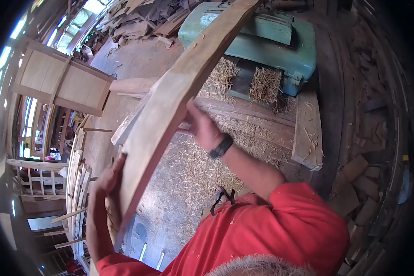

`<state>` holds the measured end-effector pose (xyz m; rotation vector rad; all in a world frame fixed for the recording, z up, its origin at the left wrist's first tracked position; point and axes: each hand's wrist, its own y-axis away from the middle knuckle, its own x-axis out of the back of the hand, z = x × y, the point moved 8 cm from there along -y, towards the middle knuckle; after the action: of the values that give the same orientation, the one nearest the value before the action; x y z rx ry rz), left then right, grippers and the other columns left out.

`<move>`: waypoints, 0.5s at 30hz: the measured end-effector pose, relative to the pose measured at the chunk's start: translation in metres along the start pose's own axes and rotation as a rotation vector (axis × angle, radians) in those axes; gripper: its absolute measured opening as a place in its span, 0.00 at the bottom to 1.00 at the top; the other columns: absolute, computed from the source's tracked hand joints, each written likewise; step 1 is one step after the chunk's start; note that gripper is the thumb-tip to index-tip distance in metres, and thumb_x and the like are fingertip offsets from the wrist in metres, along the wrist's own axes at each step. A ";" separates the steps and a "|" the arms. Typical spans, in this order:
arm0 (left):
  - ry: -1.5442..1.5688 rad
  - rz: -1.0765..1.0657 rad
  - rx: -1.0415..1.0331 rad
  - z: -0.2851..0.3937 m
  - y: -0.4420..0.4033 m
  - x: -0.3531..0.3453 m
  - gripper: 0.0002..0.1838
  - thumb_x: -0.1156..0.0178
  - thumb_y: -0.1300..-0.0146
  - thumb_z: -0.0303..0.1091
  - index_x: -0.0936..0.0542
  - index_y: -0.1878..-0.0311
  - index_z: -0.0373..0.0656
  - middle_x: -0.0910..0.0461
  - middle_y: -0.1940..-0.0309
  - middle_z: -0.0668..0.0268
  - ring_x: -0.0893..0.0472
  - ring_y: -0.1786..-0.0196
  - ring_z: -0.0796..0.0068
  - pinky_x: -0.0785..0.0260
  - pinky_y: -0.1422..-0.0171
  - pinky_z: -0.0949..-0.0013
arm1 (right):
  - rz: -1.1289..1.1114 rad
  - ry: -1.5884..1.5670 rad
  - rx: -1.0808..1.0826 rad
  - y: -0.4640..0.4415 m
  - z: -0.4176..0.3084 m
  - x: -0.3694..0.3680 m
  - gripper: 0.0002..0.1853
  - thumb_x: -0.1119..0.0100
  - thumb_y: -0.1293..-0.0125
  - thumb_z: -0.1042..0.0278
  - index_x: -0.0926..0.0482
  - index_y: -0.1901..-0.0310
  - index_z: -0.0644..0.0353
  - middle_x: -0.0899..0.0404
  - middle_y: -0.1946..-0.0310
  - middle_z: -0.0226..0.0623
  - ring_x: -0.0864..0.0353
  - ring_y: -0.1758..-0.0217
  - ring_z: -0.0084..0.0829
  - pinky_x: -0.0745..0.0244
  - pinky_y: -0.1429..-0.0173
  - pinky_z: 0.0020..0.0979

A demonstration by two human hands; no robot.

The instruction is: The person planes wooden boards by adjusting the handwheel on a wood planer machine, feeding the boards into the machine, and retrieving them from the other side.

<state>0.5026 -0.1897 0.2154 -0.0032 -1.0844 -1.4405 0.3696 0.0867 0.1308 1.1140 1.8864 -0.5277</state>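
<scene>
A long, thick wooden board (pixel 161 106) runs diagonally from the upper middle down to the lower left, raised in front of me. My left hand (pixel 110 184) grips its left edge near the lower end, fingers partly hidden by the wood. My right hand (pixel 201 124), with a black band on the wrist, holds the board's right edge around its middle; its fingers are slightly blurred and partly behind the wood. The board's upper end passes over a green machine (pixel 257 41) that has wood shavings (pixel 265 85) piled on its near side.
More boards (pixel 248 112) lie beyond my right hand, and a short thick beam (pixel 307 133) sits to their right. Shavings (pixel 202 170) cover the floor. A wooden panel (pixel 62 76) stands at the left. Scrap wood (pixel 142 20) is heaped at the back.
</scene>
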 end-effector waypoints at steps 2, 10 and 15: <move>-0.082 0.050 -0.160 0.060 -0.002 0.005 0.41 0.58 0.27 0.63 0.36 0.29 0.33 0.35 0.29 0.52 0.37 0.27 0.66 0.51 0.23 0.70 | -0.185 0.055 -0.091 0.019 0.051 -0.036 0.40 0.43 0.37 0.31 0.34 0.33 0.54 0.28 0.41 0.33 0.25 0.40 0.31 0.23 0.43 0.38; -0.146 -0.036 0.000 0.149 -0.063 0.017 0.44 0.59 0.31 0.71 0.34 0.28 0.41 0.27 0.36 0.56 0.26 0.38 0.69 0.39 0.31 0.68 | -0.084 0.004 0.061 -0.015 0.029 -0.100 0.43 0.31 0.39 0.49 0.46 0.29 0.48 0.28 0.42 0.33 0.26 0.41 0.27 0.20 0.50 0.32; -0.473 0.163 -0.238 0.191 -0.056 0.029 0.50 0.57 0.36 0.74 0.30 0.35 0.31 0.23 0.44 0.43 0.22 0.41 0.54 0.36 0.34 0.58 | 0.125 0.036 0.236 -0.053 -0.016 -0.069 0.24 0.31 0.40 0.55 0.28 0.45 0.51 0.19 0.57 0.27 0.18 0.61 0.21 0.19 0.68 0.25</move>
<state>0.3407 -0.1111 0.3052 -0.6151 -1.2486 -1.4473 0.3331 0.0367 0.1937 1.3927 1.8039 -0.6755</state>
